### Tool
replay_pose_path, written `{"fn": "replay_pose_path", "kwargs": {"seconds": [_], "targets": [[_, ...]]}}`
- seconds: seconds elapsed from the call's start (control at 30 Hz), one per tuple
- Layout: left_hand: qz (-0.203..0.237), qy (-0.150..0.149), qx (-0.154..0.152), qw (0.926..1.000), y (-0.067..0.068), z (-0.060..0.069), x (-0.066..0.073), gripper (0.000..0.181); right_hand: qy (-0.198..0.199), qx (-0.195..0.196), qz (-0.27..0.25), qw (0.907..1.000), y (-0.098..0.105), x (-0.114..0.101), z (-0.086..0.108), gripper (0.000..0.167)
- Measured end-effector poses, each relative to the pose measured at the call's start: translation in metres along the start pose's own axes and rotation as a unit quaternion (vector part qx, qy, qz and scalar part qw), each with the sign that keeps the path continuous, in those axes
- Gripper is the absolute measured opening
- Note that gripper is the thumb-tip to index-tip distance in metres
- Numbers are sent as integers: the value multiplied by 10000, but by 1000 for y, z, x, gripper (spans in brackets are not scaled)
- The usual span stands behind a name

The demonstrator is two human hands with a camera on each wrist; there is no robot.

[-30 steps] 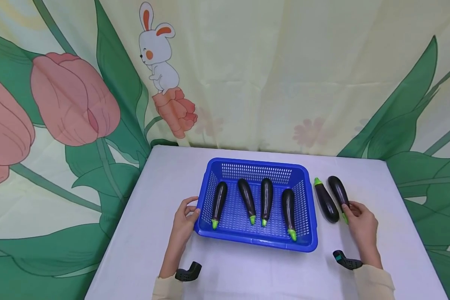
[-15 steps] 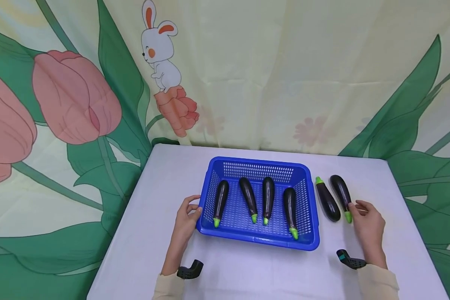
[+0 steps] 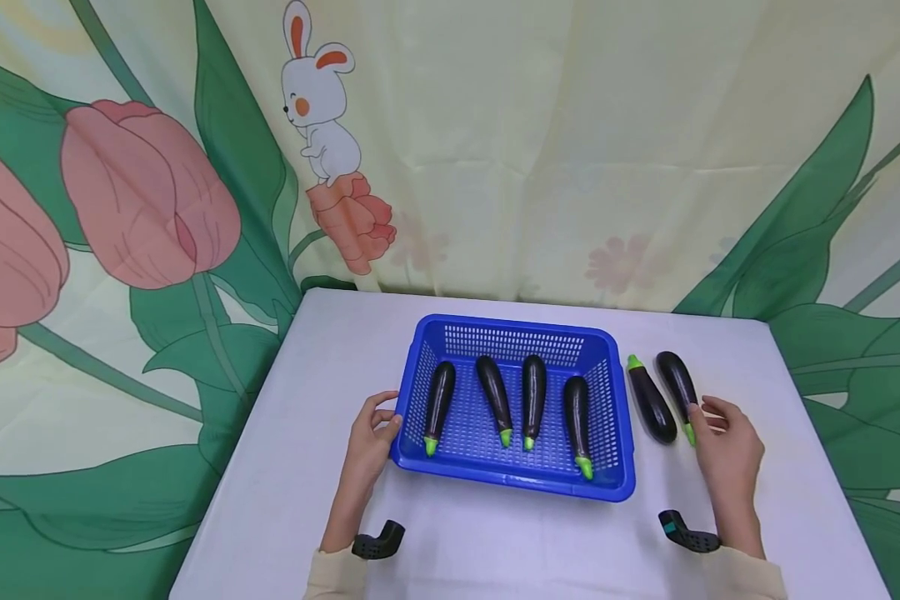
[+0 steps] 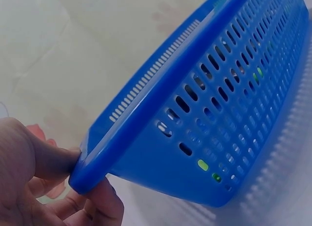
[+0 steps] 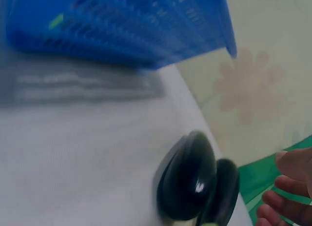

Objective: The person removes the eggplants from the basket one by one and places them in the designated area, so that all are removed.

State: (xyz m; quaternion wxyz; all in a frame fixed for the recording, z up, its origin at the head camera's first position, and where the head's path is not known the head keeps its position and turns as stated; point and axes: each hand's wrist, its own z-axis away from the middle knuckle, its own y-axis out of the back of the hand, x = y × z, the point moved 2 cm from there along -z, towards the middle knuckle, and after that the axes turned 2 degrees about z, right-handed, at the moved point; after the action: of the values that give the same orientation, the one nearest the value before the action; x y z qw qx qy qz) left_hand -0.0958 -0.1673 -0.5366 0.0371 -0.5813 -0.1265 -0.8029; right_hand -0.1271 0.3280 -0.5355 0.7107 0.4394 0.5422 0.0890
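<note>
My left hand (image 3: 370, 433) pinches the left rim of a blue plastic basket (image 3: 512, 482), with thumb above and fingers beneath in the left wrist view. Several dark purple eggplants (image 3: 534, 392) with green stem ends lie spaced apart inside it. To the basket's right, two more eggplants lie side by side on the table: one with its green end at the far side (image 3: 651, 407), the other with its green end toward me (image 3: 675, 379). My right hand (image 3: 729, 437) hovers beside the latter's near end, fingers loosely bent. In the right wrist view these fingers (image 5: 292, 187) hold nothing.
A white cloth covers the table (image 3: 285, 467). Behind it hangs a printed curtain (image 3: 495, 167) with tulips and a rabbit, close to the table's back edge. Each wrist wears a black camera mount (image 3: 378, 542).
My right hand drew slightly away to the right, then came back a little toward the nearer eggplant's green end. Basket, eggplants and left hand stay put; the head view shifts slightly.
</note>
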Motion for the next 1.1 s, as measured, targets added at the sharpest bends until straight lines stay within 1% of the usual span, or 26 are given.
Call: {"fn": "replay_pose_path", "kwargs": {"seconds": [0.17,0.27,0.37,0.5,0.63,0.73,0.8,0.9,1.03,1.1], "targets": [[22,36,-32,10000,0,0,1,41,179,137,-81,9997,-3,-19,19,46],[-4,55,-43,10000,0,0,0,41,409,218,-144,9988,-7,-31,33,44],[-7,52,-32,10000,1,0,0,41,720,253,-244,9968,-12,-44,49,42],[-5,48,-33,10000,2,0,0,41,1104,210,-433,9927,-18,-57,67,41],[-35,99,-41,9999,1,0,-1,41,1337,99,-593,9892,-24,-69,80,43],[-58,112,-46,9999,0,0,-1,41,1450,-73,-535,9880,-30,-78,89,44],[-63,86,-59,9999,0,0,0,41,1506,-275,-448,9872,-36,-84,94,46],[-60,71,-69,9999,1,1,1,41,1526,-736,-366,9849,-45,-93,99,49],[-57,83,-77,9999,1,0,1,42,1383,-1481,-193,9791,-59,-104,103,58],[-55,80,-84,9999,2,0,1,42,1337,-1705,-35,9762,-66,-107,104,62]]}}
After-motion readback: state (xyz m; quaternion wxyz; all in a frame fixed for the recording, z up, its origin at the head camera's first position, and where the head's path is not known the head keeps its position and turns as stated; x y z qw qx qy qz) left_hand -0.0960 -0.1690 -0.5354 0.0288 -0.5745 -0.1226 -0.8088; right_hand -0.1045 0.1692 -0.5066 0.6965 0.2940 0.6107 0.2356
